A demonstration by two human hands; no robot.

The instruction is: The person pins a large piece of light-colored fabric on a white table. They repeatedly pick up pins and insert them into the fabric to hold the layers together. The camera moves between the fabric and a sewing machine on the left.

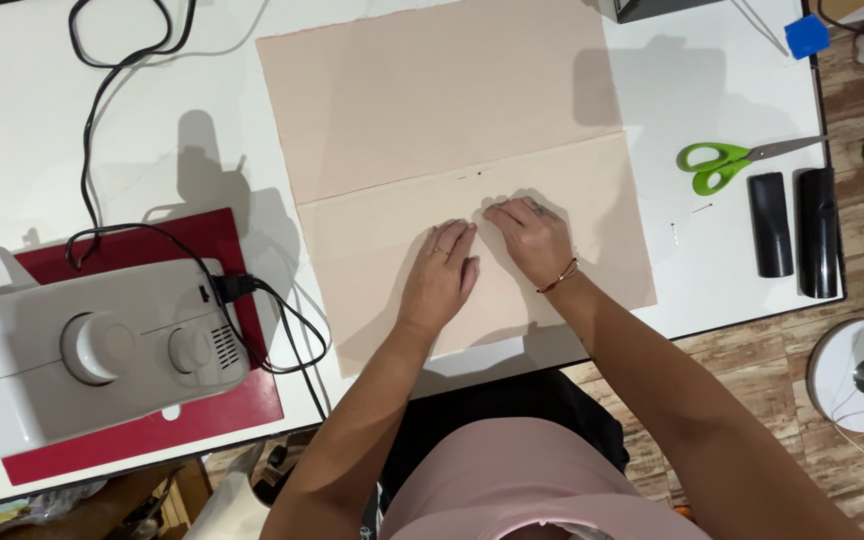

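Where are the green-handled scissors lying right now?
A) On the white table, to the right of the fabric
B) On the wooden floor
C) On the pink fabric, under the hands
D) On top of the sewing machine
A: the green-handled scissors lie on the bare white table, to the right of the pink fabric and apart from it, while both hands press flat on the fabric.

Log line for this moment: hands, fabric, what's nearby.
left hand: flat on fabric | right hand: flat on fabric near fold | scissors: to the right, untouched | sewing machine: at left
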